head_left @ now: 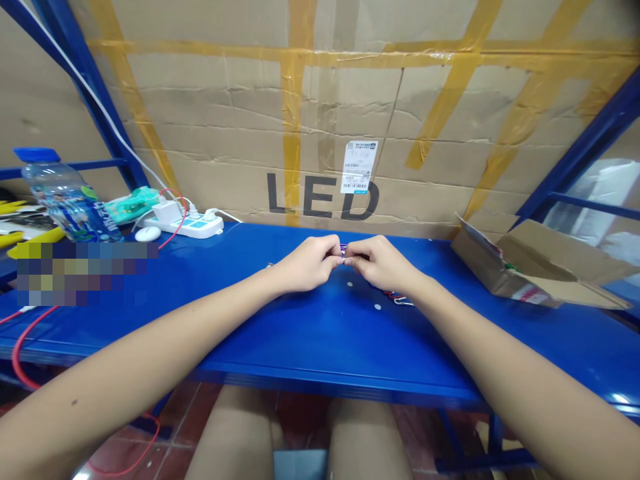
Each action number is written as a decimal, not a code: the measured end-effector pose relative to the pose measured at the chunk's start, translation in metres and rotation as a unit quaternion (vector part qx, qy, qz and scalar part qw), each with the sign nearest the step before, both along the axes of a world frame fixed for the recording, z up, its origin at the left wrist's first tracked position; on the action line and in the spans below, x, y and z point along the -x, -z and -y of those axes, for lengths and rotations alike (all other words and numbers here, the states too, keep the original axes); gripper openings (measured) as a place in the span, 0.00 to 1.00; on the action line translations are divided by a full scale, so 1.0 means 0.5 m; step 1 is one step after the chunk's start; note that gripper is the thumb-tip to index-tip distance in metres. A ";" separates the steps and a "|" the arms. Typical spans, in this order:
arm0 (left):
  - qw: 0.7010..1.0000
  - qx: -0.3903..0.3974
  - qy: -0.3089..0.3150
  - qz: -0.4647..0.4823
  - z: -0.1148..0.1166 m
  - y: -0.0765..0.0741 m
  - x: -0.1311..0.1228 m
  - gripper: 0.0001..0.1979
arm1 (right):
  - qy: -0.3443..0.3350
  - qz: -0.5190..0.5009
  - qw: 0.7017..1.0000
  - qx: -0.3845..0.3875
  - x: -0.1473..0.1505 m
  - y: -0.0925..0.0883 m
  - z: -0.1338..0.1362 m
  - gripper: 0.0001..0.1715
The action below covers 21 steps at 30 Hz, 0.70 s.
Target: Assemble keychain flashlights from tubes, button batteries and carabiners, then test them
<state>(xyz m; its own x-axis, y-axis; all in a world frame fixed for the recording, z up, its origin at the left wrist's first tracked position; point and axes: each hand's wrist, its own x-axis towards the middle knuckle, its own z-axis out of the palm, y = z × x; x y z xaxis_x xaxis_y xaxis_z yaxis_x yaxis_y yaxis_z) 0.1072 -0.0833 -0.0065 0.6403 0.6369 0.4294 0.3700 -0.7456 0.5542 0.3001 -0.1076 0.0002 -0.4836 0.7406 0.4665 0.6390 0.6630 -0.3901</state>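
My left hand [313, 262] and my right hand [376, 259] meet above the middle of the blue table [320, 347], thumbs and forefingers pinched together. Between the fingertips is something tiny, too small to name. Just behind them shows a thin purple and red strand [343, 247], mostly hidden by my fingers. Beside my right wrist, a silvery metal clip [403, 302] with red and dark bits next to it lies on the table, partly covered by my forearm.
At the left stand a water bottle [70, 193] with a blue cap and a white power strip [193, 225] with plugs and cables. An open cardboard box [515, 267] sits at the right. A large taped carton [225, 127] marked LED forms the back wall.
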 end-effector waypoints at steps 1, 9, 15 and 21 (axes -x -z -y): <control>0.998 -0.047 0.000 -0.031 0.002 0.001 0.002 0.06 | 0.003 -0.011 1.000 0.029 0.000 0.001 -0.001 0.14; 0.970 -0.200 -0.018 -0.138 0.007 0.003 0.006 0.06 | 0.011 -0.098 0.986 0.136 -0.001 0.003 -0.007 0.15; 0.993 -0.114 -0.009 -0.004 0.004 -0.003 0.000 0.04 | 0.020 -0.050 0.999 -0.005 -0.003 -0.004 -0.003 0.13; 0.996 0.063 -0.019 0.065 0.003 -0.019 -0.008 0.07 | 0.015 -0.013 0.991 -0.130 -0.007 -0.014 0.001 0.12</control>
